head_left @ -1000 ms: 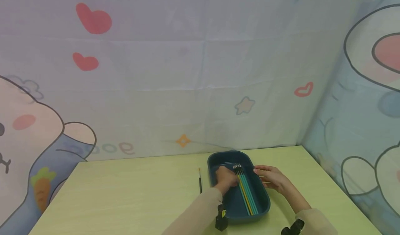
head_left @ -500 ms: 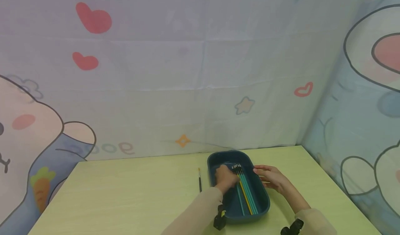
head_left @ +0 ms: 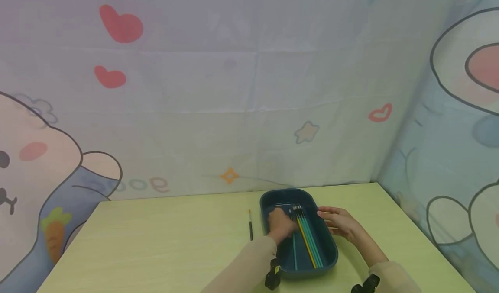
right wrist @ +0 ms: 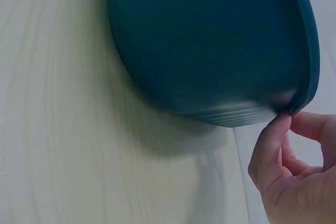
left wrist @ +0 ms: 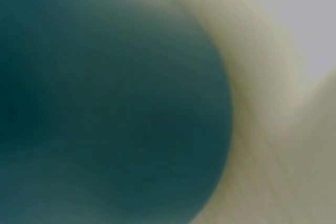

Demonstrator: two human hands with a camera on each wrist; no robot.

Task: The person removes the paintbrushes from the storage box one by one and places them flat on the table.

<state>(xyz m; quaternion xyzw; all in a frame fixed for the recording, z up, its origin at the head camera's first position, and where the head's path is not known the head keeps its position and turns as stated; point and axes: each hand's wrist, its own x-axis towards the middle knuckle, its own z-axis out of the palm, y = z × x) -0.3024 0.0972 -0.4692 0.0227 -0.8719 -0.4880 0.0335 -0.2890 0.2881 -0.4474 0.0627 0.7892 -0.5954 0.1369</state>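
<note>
A dark blue-green tray (head_left: pixel 308 275) stands on the table, with several paintbrushes inside. My left hand (head_left: pixel 281 224) reaches over its left side, fingers curled down at the upper part of a teal paintbrush (head_left: pixel 294 252); the fingertips are partly hidden. To the right lie a yellow paintbrush (head_left: pixel 308 245) and several teal paintbrushes (head_left: pixel 315 247), side by side. At the tray's right side is my right hand (head_left: pixel 341 223). The right wrist view shows its thumb and finger pinching the tray rim (right wrist: pixel 313 61). Only a blurred close-up of the tray wall (left wrist: pixel 131 98) fills the left wrist view.
Left of the tray, a dark-handled paintbrush (head_left: pixel 251 228) lies on the pale yellow table (head_left: pixel 156 241), its lower end behind the left sleeve. A printed cloth (head_left: pixel 195 89) hangs behind the table, and another patterned cloth (head_left: pixel 448 163) borders the right side.
The teal paintbrush at my left hand has come away leftward from the other paintbrushes, widening the gap. My right hand keeps its place on the tray rim.
</note>
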